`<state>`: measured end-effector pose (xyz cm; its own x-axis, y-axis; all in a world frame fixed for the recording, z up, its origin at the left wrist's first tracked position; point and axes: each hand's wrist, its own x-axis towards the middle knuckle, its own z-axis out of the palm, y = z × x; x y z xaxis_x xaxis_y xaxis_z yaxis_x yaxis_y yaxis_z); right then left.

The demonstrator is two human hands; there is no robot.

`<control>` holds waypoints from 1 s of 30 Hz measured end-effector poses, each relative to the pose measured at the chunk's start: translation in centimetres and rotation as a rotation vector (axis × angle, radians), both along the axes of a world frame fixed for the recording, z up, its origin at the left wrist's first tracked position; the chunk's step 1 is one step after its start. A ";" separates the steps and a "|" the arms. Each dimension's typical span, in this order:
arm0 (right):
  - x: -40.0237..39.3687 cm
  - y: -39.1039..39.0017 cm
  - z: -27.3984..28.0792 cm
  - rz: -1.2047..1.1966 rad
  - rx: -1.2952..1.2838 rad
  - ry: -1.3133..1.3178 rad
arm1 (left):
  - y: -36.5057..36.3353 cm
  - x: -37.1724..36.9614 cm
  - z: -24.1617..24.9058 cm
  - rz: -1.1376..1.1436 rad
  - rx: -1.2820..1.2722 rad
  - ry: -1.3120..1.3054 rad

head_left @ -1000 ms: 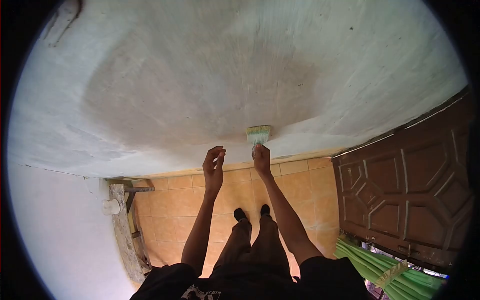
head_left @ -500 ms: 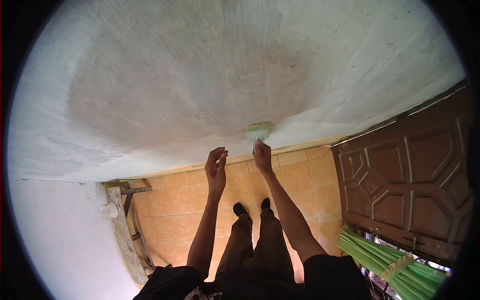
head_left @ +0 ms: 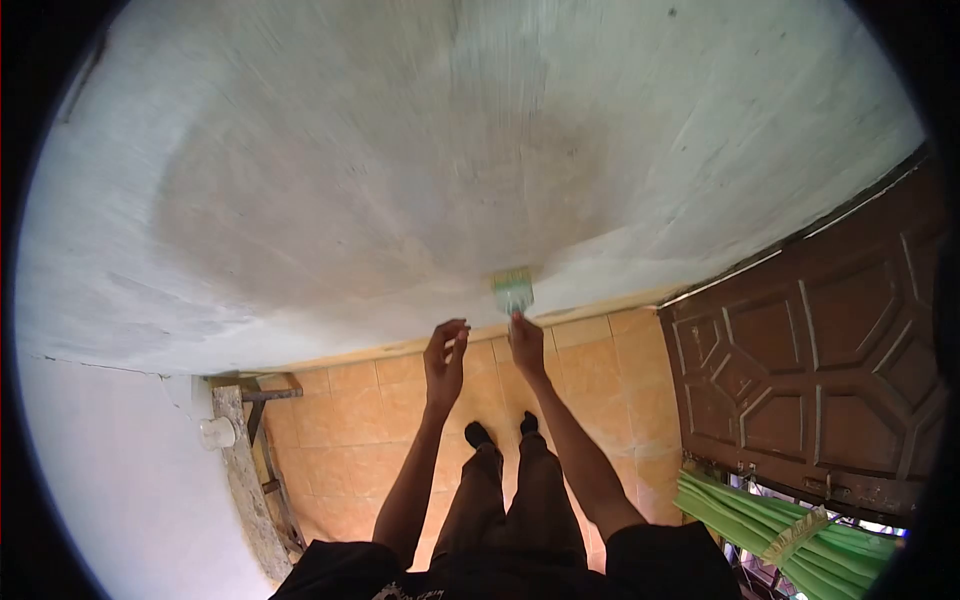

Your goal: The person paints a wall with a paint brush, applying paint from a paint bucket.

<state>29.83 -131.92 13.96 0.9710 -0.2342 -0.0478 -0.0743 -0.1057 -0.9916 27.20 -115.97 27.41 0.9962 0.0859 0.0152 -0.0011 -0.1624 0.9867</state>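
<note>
Brush [head_left: 514, 290]: lower on the wall [head_left: 760, 130] than half a second ago, nearer its foot; our view has shifted slightly too.
Right grip: our right hand [head_left: 527, 348] is closed on the brush, bristles [head_left: 512, 274] up, seemingly against the wall.
Left hand [head_left: 445, 370]: lower as well and a touch nearer the right; half curled, holding nothing that we can see.
Stroke: we judge it a downward one, bringing the work close to the wall's base.
Patch [head_left: 300, 200]: dull and darker, spreading mostly above the brush.
Floor [head_left: 580, 385]: orange tiles, our feet [head_left: 478, 433] on them.
Left side: a bench [head_left: 247, 470] by the side wall [head_left: 100, 450], a white tub [head_left: 217, 433] on or against it; we cannot tell which.
Right side: a brown door [head_left: 770, 370] and a green curtain [head_left: 760, 520].
</note>
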 end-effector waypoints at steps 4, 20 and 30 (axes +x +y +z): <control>-4.7 0.6 4.7 -0.030 0.241 0.016 | 1.3 -1.0 1.1 0.065 -0.098 0.005; 5.0 -0.5 45.6 0.205 0.146 -0.472 | 0.4 0.5 21.5 -0.009 -0.100 -0.448; 4.0 -2.0 30.1 0.126 0.184 -0.262 | 0.4 -1.0 22.4 -0.052 -0.068 -0.408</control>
